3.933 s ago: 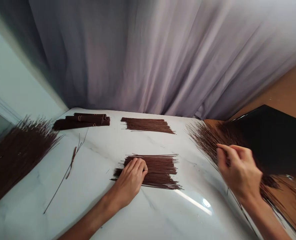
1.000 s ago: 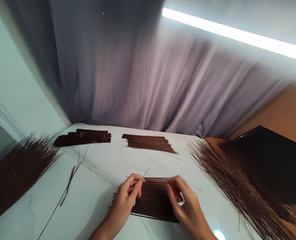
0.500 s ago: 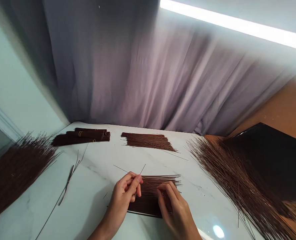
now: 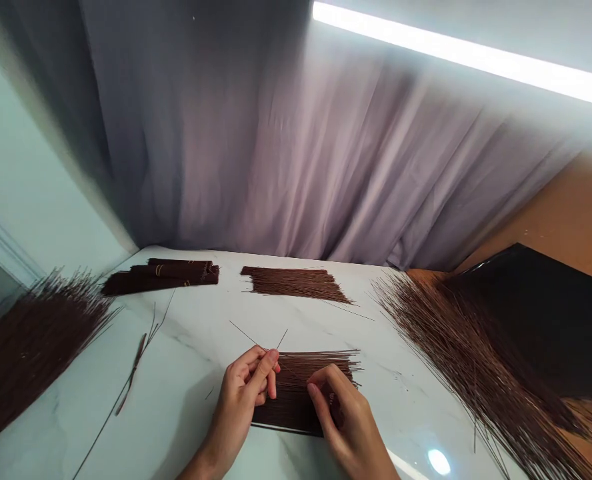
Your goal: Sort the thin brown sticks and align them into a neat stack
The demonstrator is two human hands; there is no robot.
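Over a flat row of thin dark-brown sticks (image 4: 296, 400) on the white marbled table (image 4: 316, 330), the left hand (image 4: 245, 383), no longer resting there, is pinching crossed slender brown sticks (image 4: 283, 339). The right hand (image 4: 341, 410), earlier at the loose brown heap (image 4: 456, 347), is curling nearby; its grip I cannot tell.

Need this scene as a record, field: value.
left hand: pinching at least one thin stick
right hand: thumb and forefinger together; contents unclear
below hands: front row of brown sticks
surface: white table
back: banded bundles, second row of sticks
left side: left pile, loose
right side: right pile, loose
backdrop: gray curtain
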